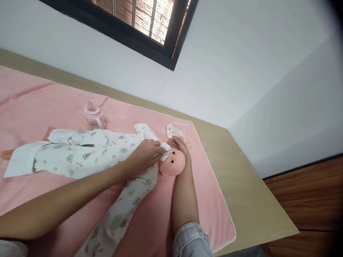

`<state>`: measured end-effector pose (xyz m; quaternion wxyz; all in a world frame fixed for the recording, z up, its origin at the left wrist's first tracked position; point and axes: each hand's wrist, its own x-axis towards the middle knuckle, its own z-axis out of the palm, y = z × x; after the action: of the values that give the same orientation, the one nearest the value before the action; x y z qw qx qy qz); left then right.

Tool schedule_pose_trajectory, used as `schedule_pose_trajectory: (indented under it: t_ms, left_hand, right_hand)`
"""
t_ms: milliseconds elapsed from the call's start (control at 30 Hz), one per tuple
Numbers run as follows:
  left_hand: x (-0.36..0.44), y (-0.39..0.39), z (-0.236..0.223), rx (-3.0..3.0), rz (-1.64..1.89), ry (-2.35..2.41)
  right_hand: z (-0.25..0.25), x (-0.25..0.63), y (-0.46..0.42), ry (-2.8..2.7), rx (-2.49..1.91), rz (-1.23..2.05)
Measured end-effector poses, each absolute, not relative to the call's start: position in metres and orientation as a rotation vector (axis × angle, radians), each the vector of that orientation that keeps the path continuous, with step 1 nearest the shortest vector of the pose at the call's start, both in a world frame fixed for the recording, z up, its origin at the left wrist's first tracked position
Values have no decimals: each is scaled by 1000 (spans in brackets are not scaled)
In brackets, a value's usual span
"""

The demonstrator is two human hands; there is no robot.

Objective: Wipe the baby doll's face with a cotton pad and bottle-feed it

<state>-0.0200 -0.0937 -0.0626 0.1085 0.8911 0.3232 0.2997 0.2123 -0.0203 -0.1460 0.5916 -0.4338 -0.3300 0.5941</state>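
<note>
A baby doll [177,167] lies on its back on a pink blanket [166,210], its head to the right. It wears white patterned baby clothes [88,153]. My left hand [146,154] reaches across the doll's chest, fingers closed on a folded white tissue [165,151] held against the lower face, so the mouth is covered. Curving round the top of the doll's head, my right forearm and wrist lie against it. My right hand [179,143] is palm up beside the head, fingers loosely spread, close to a small white and clear packet [175,132].
A pink-lidded baby bottle [94,116] stands on the blanket beyond the doll's legs. The blanket covers much of a wooden table [227,160], whose right edge is bare. Behind rise a white wall [209,71] and a dark-framed barred window [150,39].
</note>
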Motion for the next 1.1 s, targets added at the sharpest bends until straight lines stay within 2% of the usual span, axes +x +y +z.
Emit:
schedule_pose_trajectory:
  t_ms: [500,667,800,1100]
  left_hand:
    - [-24,-89,-59,2589,892,991]
    - [-34,-83,-49,2508,1076,968]
    - [-44,-78,-42,2465,1224,1006]
    - [-65,-71,-24,2471,1149,1143]
  right_hand:
    - [-145,212,-23,-772,-1014,1380]
    - [-135,225,-27,-839,-1032,1334]
    - [-104,231,-37,-925,-1073,1198]
    - [4,180,-100,-1695,-940,865]
